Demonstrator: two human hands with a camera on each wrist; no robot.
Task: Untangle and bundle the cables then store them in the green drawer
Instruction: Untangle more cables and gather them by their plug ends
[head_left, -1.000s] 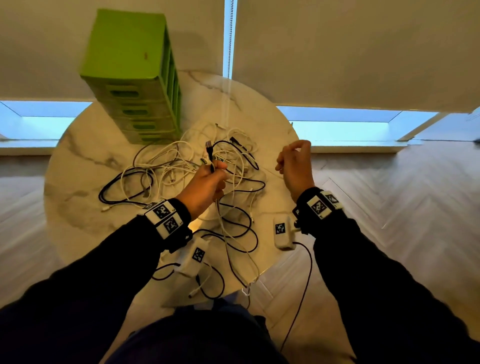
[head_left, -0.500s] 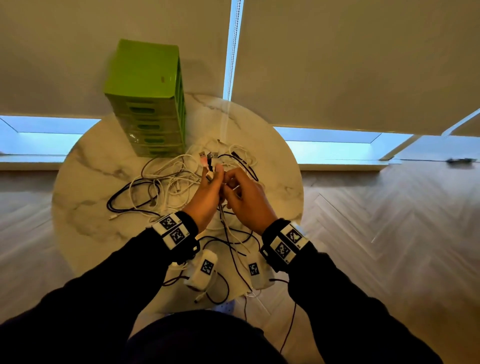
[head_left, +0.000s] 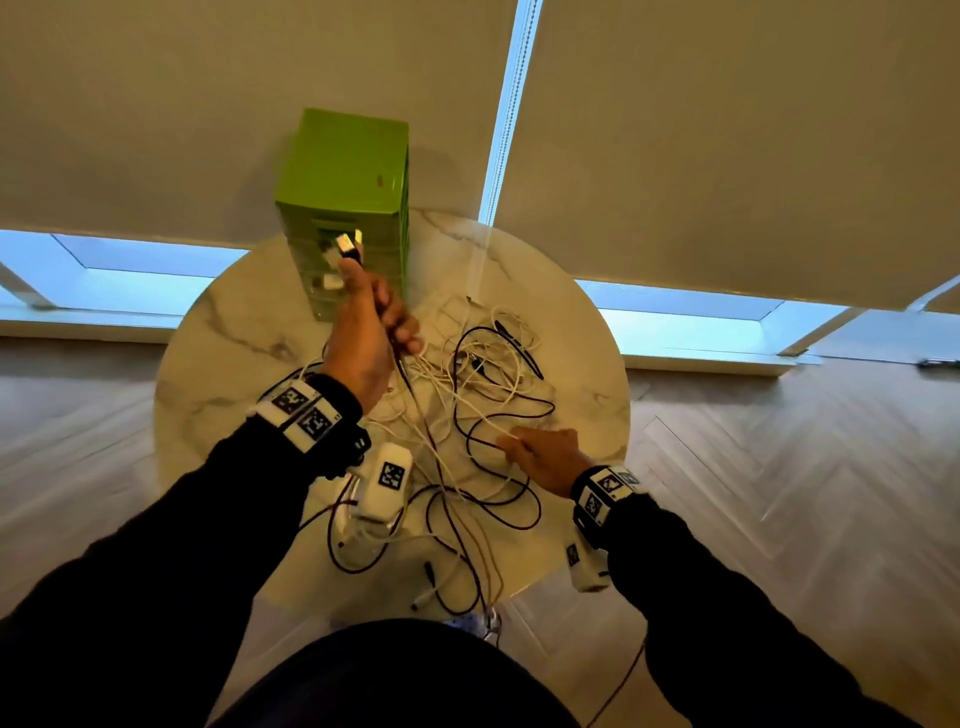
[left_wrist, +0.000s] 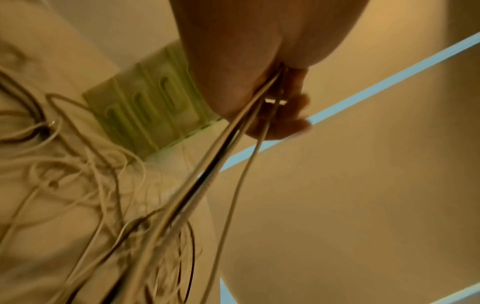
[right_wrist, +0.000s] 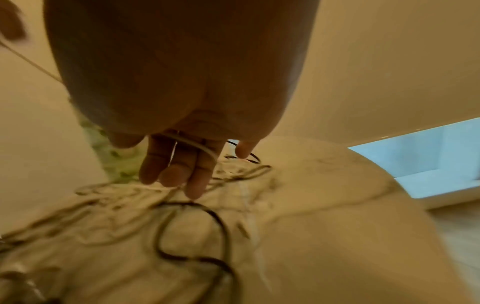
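Gripping several cable ends aloft, the left hand (head_left: 363, 332) draws strands from the cables (head_left: 483, 374) tangled on the marble table (head_left: 218, 338), right hand (head_left: 545, 457) open with a white strand across it, green drawer (head_left: 345, 171) unit shut, nothing bundled.

Dim, warm yellowish light indoors; cool blue daylight glows through window strips (head_left: 140, 270) under the blinds; sleeves sink into near-black shadow; wide-angle bending at the edges; both wrist views are smeared with motion blur.
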